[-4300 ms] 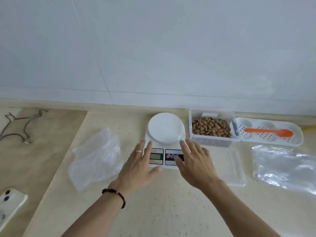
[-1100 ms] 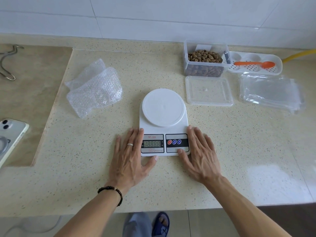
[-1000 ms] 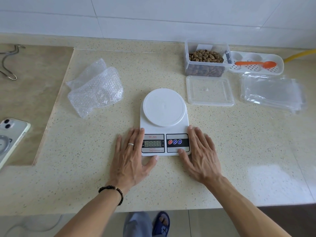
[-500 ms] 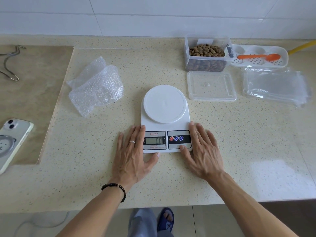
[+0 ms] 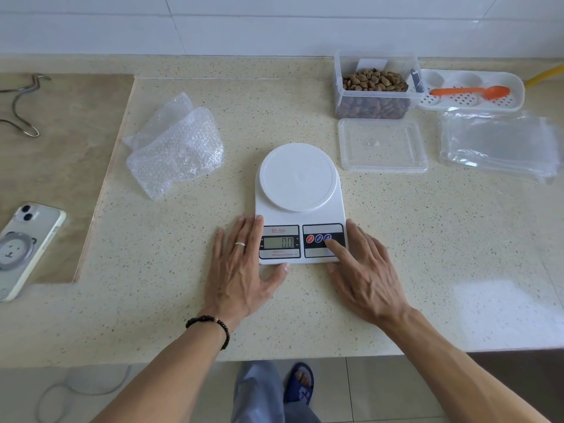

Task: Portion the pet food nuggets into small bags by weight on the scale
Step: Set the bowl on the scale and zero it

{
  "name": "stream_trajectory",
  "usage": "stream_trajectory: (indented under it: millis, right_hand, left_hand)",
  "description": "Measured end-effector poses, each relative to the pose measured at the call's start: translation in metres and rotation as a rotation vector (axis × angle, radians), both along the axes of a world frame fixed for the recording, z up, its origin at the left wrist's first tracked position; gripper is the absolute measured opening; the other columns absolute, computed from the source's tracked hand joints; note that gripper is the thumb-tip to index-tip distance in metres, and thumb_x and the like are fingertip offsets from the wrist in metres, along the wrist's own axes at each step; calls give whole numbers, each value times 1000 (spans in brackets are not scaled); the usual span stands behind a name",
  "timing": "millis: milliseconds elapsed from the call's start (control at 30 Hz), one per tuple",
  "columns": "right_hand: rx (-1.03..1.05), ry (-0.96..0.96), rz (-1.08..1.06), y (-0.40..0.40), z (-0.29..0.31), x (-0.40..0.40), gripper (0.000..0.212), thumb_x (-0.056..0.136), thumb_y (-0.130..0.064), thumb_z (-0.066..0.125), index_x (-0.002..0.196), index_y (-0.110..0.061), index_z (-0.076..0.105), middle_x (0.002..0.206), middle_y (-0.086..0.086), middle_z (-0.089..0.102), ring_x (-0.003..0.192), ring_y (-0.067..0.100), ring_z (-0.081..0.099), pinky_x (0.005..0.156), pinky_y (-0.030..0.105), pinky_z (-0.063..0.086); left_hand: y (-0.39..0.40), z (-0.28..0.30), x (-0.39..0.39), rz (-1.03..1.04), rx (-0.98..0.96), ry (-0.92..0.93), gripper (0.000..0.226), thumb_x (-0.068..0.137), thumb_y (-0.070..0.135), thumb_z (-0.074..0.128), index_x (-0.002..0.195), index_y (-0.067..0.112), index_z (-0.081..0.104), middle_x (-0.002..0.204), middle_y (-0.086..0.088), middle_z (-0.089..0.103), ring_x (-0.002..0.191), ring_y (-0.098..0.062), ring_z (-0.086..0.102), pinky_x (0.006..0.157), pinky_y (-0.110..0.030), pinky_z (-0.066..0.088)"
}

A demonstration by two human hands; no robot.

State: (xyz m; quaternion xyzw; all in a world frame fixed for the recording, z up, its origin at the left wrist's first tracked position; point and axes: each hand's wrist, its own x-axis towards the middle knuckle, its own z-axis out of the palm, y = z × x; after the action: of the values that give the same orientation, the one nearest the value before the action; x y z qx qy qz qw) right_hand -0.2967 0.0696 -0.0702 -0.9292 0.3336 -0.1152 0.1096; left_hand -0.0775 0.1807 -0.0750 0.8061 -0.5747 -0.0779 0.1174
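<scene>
So we've got a clear tub [image 5: 374,87] of brown nuggets [image 5: 374,81] at the far right of the counter [image 5: 427,239], its lid [image 5: 383,145] lying just in front of it. Right of the tub there's a white tray [image 5: 471,91] with an orange spoon [image 5: 471,91] in it, and a stack of clear bags [image 5: 497,145] near that. The white scale [image 5: 300,206] sits in the middle, round platform bare, display reading 0.0. Our left hand [image 5: 241,264] lies flat and open against the scale's left side, thumb along its near edge. Our right hand [image 5: 364,270] is open too, index finger on the rightmost blue button. Bubble wrap [image 5: 175,145] sits off to the left, and a phone [image 5: 26,245] further left.
</scene>
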Motion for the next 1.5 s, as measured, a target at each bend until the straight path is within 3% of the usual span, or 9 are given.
stream_trajectory:
  millis: [367, 667, 800, 1000, 1200, 1300, 1400, 1500]
  right_hand:
    - [53, 50, -54, 0, 1, 1, 42, 99, -40, 41, 138, -27, 37, 148, 22, 40, 134, 38, 43, 102, 48, 40]
    - [62, 95, -57, 1, 4, 3, 44, 99, -40, 37, 141, -26, 32, 149, 23, 37, 135, 38, 41, 105, 47, 37]
    - [104, 107, -77, 3, 11, 3, 50, 98, -43, 35, 144, -24, 29, 150, 26, 36, 136, 38, 42, 105, 48, 40]
    - [120, 100, -293, -20, 42, -9, 53, 99, -45, 30, 145, -19, 31, 153, 17, 35, 138, 32, 39, 108, 47, 39]
    - [170, -44, -622, -63, 80, -46, 63, 95, -53, 23, 146, -18, 35, 152, 10, 38, 138, 28, 37, 109, 44, 33]
    - [253, -183, -806, -96, 94, -74, 53, 100, -47, 31, 144, -18, 39, 148, 7, 42, 134, 26, 38, 107, 41, 32]
    - [297, -197, -889, -138, 100, -105, 50, 100, -41, 41, 143, -16, 40, 144, 9, 44, 129, 29, 41, 105, 42, 33]
    - [354, -172, -917, -184, 98, -133, 54, 98, -39, 50, 144, -14, 38, 143, 13, 44, 129, 32, 41, 104, 45, 35]
  left_hand:
    - [1, 0, 0, -2, -3, 9, 93, 86, 73, 30, 155, 13, 10, 158, -9, 26, 149, -22, 14, 120, -51, 9]
    - [0, -2, 0, -7, 8, 7, 92, 87, 72, 29, 154, 14, 5, 159, -9, 22, 149, -23, 11, 120, -52, 8]
    - [5, -1, 1, -44, -22, 52, 89, 88, 69, 30, 154, 14, 7, 162, -8, 10, 150, -22, 2, 120, -52, 8]
    - [-25, 31, -15, -229, -151, 91, 70, 94, 53, 35, 150, 12, 27, 161, -9, 16, 150, -25, 6, 119, -50, 8]
    - [-110, 68, -59, -378, -181, 108, 66, 99, 55, 20, 149, 12, 28, 158, -9, 25, 149, -22, 7, 119, -44, 7]
    - [-154, 79, -87, -414, -152, 123, 72, 96, 60, 11, 152, 16, 23, 160, -5, 20, 149, -19, 4, 121, -37, -1]
    - [-198, 82, -116, -436, -61, 157, 80, 88, 63, 4, 154, 20, 12, 162, -2, 11, 150, -17, -2, 121, -37, -2]
    - [-245, 82, -144, -393, -3, 153, 77, 91, 61, 18, 154, 17, 16, 161, -6, 16, 149, -21, 6, 121, -39, 9]
